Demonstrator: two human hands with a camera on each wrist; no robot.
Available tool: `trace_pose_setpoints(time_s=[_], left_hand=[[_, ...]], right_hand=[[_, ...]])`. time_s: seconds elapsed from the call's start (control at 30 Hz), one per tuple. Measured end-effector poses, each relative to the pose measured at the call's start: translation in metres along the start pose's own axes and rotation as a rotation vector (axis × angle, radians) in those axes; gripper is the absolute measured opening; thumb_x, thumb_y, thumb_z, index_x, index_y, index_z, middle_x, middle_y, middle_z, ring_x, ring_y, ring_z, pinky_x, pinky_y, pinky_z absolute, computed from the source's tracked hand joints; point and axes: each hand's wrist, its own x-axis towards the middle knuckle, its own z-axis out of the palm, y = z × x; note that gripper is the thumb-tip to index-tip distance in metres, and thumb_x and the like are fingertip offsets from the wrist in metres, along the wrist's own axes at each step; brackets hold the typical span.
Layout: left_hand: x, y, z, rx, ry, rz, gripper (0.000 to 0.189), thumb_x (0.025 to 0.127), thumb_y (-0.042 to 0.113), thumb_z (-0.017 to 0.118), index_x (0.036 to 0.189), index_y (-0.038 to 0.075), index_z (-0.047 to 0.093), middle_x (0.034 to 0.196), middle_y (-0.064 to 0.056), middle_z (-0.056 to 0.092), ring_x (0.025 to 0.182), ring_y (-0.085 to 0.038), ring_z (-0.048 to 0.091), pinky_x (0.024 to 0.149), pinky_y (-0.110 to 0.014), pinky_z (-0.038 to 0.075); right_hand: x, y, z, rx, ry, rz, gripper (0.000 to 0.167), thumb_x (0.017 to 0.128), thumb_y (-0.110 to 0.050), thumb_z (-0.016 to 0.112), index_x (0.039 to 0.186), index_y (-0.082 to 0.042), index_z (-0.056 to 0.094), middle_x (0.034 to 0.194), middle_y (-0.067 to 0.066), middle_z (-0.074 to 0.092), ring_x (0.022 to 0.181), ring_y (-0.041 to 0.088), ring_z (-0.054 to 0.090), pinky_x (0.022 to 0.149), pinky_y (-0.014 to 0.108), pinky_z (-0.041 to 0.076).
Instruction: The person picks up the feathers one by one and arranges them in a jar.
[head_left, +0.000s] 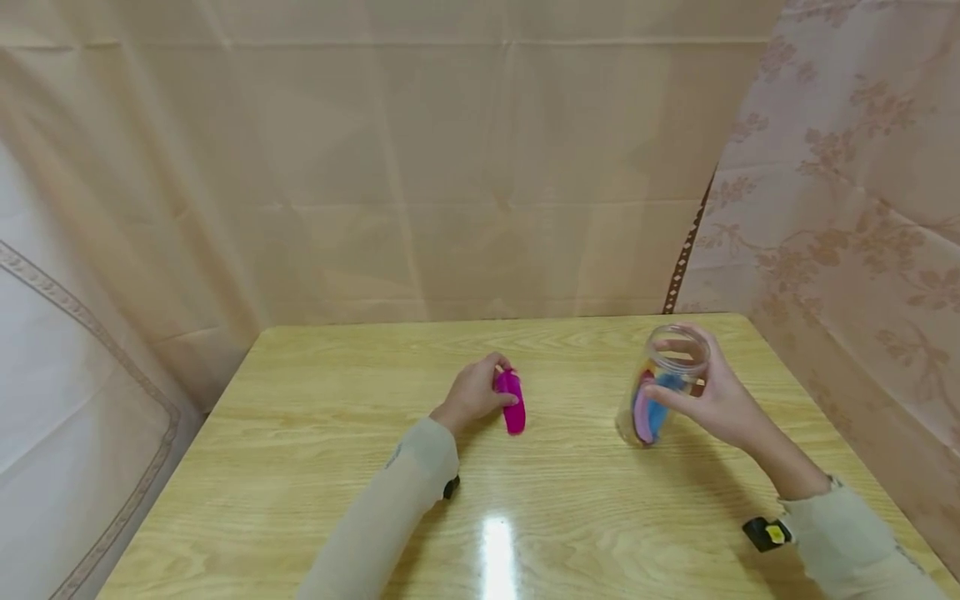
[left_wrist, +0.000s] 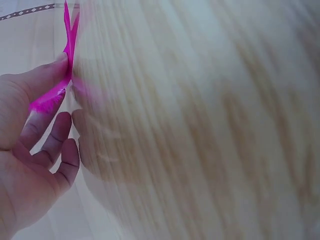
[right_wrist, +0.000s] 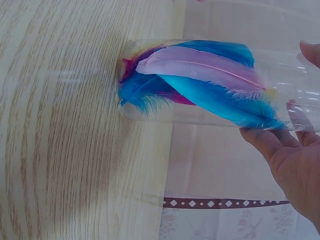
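Between thumb and fingers my left hand (head_left: 474, 392) pinches a magenta feather (head_left: 514, 414) at the middle of the table. In the left wrist view the feather (left_wrist: 70, 45) lies close to the tabletop, its fluffy base under the thumb. Toward the right side, my right hand (head_left: 712, 400) grips a clear jar (head_left: 624, 421) round its upper part. The jar's mouth has no lid on it and its base rests on the wood. Inside it, in the right wrist view, are a pink feather (right_wrist: 200, 67), a turquoise feather (right_wrist: 215, 100) and other blue and magenta ones.
The wood-grain table (head_left: 300, 467) spreads under both hands. A beige curtain (head_left: 450, 167) hangs along its back edge, and a flowered cloth (head_left: 862, 208) borders the right side. White cloth (head_left: 67, 375) hangs at the left.
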Motion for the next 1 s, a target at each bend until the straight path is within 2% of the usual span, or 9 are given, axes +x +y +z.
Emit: trace_pose_setpoints(time_s=[0.3,0.57,0.7,0.83,1.0], left_hand=[[0.002,0.001,0.001,-0.079,0.019,0.024,0.044,0.085,0.013,0.084,0.121,0.012,0.058,0.083,-0.001,0.063,0.073,-0.014,0.057,0.069,-0.028,0.049],[0.004,0.003,0.001,-0.228,0.035,0.019,0.038,0.09,0.011,0.08,0.124,0.005,0.064,0.085,-0.003,0.063,0.07,-0.014,0.057,0.059,-0.024,0.052],[0.005,0.005,0.0,-0.298,0.044,0.023,0.027,0.092,0.01,0.077,0.116,0.001,0.07,0.088,-0.004,0.066,0.074,-0.013,0.057,0.063,-0.023,0.052],[0.006,0.008,-0.002,-0.34,0.05,0.032,0.018,0.096,0.014,0.072,0.109,0.002,0.074,0.09,-0.003,0.07,0.077,-0.012,0.058,0.069,-0.024,0.051],[0.008,0.019,-0.007,-0.397,0.063,0.025,0.019,0.099,0.022,0.069,0.105,0.006,0.076,0.093,0.0,0.073,0.085,-0.013,0.063,0.081,-0.03,0.053]], right_hand=[[-0.001,0.002,-0.001,-0.02,0.004,0.004,0.089,0.092,-0.009,0.076,0.157,-0.021,0.016,0.148,0.012,0.045,0.112,0.011,0.052,0.078,0.02,0.052],[-0.001,0.001,-0.002,-0.022,0.004,-0.001,0.089,0.092,-0.008,0.076,0.157,-0.02,0.016,0.148,0.013,0.045,0.111,0.019,0.052,0.077,0.021,0.052],[0.0,0.001,-0.002,-0.019,0.007,-0.007,0.089,0.092,-0.008,0.076,0.157,-0.018,0.016,0.147,0.014,0.046,0.111,0.021,0.053,0.077,0.021,0.053],[0.0,0.002,-0.002,-0.012,0.005,-0.012,0.089,0.092,-0.007,0.076,0.157,-0.02,0.017,0.146,0.014,0.046,0.112,0.018,0.054,0.078,0.02,0.053],[0.0,0.002,-0.002,-0.01,0.005,-0.015,0.089,0.092,-0.006,0.076,0.157,-0.022,0.017,0.145,0.013,0.046,0.112,0.016,0.055,0.079,0.019,0.052]])
